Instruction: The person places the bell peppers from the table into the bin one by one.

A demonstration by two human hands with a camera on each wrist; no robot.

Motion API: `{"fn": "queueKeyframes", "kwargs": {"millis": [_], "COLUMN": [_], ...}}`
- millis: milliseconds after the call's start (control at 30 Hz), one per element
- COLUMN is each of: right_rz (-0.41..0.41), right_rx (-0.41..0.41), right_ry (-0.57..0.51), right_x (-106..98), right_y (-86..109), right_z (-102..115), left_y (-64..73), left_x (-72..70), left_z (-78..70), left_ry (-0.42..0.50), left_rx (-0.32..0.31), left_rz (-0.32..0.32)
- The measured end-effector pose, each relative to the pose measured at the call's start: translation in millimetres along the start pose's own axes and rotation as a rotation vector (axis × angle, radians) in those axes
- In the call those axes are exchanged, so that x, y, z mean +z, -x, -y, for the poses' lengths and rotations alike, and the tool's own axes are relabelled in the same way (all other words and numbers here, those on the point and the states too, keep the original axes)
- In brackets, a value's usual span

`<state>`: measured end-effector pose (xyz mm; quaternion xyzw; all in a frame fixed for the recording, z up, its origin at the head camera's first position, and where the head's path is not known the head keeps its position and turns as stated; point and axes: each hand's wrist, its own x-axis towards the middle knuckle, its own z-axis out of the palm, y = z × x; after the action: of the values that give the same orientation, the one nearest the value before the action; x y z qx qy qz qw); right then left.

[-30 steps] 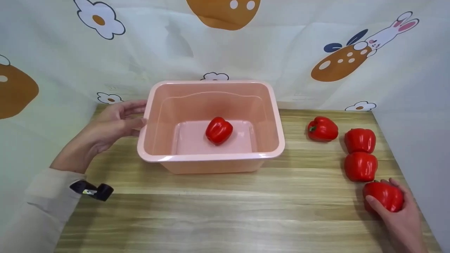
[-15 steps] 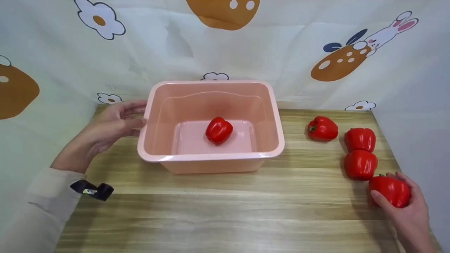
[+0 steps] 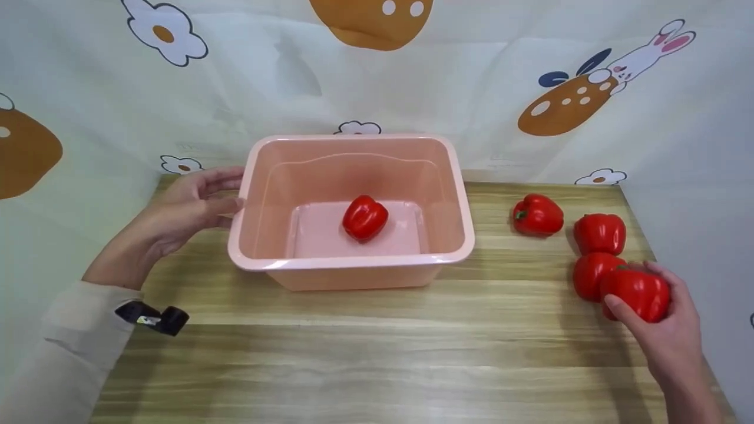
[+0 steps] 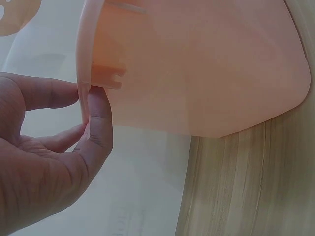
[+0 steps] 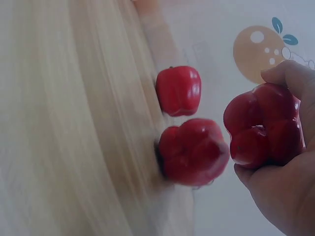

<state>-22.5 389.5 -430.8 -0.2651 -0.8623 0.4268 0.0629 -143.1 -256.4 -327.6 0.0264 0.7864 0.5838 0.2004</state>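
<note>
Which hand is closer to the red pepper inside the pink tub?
Left. The left hand pinches the pink tub's rim, left of the red pepper inside; the right hand is farther off to the right, holding another pepper.

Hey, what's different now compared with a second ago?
The right hand, already gripping a red pepper, has carried it forward, first slightly right, then left; it now overlaps the nearest loose pepper in the head view. Nothing was let go. The left hand still holds the pink bin, one pepper stays inside, and the loose peppers lie about where they were.
</note>
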Motion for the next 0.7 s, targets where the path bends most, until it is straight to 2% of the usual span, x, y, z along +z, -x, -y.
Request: {"fn": "queueKeyframes", "kwargs": {"millis": [167, 433, 567, 700], "right_rz": [0.037, 0.069, 0.098, 0.132], "right_rx": [-0.14, -0.25, -0.335, -0.385], "right_ry": [-0.026, -0.06, -0.105, -0.107], "right_x": [7.2, 22.0, 29.8, 36.4], "right_y": [-2.3, -5.2, -6.9, -8.4], "right_z": [17.1, 41.4, 55.9, 70.8], "left_y": [-0.3, 0.2, 0.6, 1.0], "left_x": [-0.2, 0.7, 0.4, 0.4], "left_z": [0.5, -0.2, 0.4, 1.2], "left_ry": [0.004, 0.0, 0.002, 0.008], "left_rx": [-0.004, -0.009, 0.011, 0.023], "left_rz": [-0.002, -0.002, 0.0, 0.003]}}
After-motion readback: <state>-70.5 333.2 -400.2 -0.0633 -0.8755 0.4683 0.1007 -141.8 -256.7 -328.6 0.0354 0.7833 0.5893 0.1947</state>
